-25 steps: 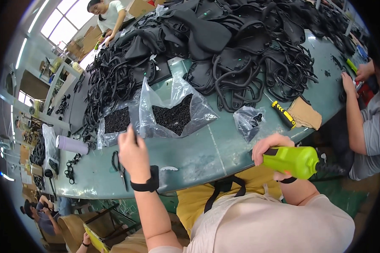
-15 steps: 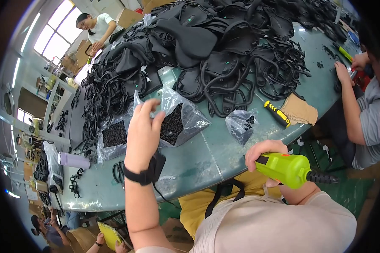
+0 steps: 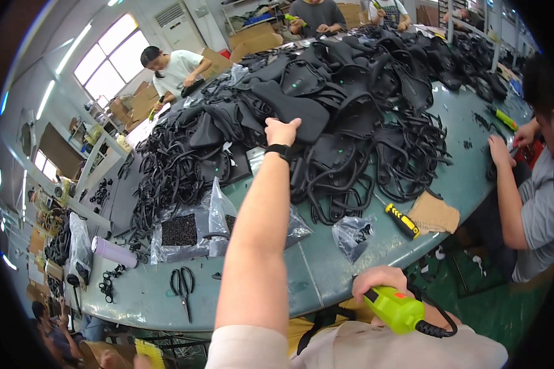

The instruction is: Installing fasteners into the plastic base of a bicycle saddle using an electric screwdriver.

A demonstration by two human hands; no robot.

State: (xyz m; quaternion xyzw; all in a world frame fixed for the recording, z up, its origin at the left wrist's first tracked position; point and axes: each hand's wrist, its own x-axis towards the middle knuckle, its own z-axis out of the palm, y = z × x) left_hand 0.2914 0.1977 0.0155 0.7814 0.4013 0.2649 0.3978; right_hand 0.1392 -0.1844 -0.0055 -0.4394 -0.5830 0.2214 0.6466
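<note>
From where I stand, the person's left hand [image 3: 282,131] is stretched far over the table, fingers and thumb bent at the near edge of a smooth black saddle [image 3: 308,111]. Whether that grip has closed I cannot tell, since the back of the hand hides it. The saddle lies on top of the heap, at its near side, its narrower end pointing away to the left. A dark band [image 3: 278,150] circles that wrist.

The right hand [image 3: 380,281] is down near the person's body, wrapped around a lime-green power tool [image 3: 395,312] — its black cord [image 3: 438,333] bends away from the end.

Under the reaching forearm sit clear plastic bags [image 3: 218,215], partly covered by it, with small black pieces inside. Left of them, scissors [image 3: 183,284] lie with blades toward the near edge, and farther left a lilac bottle [image 3: 114,253] rests on its side. To the right there is a smaller bag [image 3: 353,240], then a yellow-and-black screwdriver [image 3: 402,220] beside torn cardboard [image 3: 436,214].

Looped black parts [image 3: 341,190] spill from the heap onto the green table [image 3: 335,270]. A co-worker in grey [image 3: 538,203] works at the right (both hands busy there), another in white [image 3: 181,71] at the far left — heads bent.
</note>
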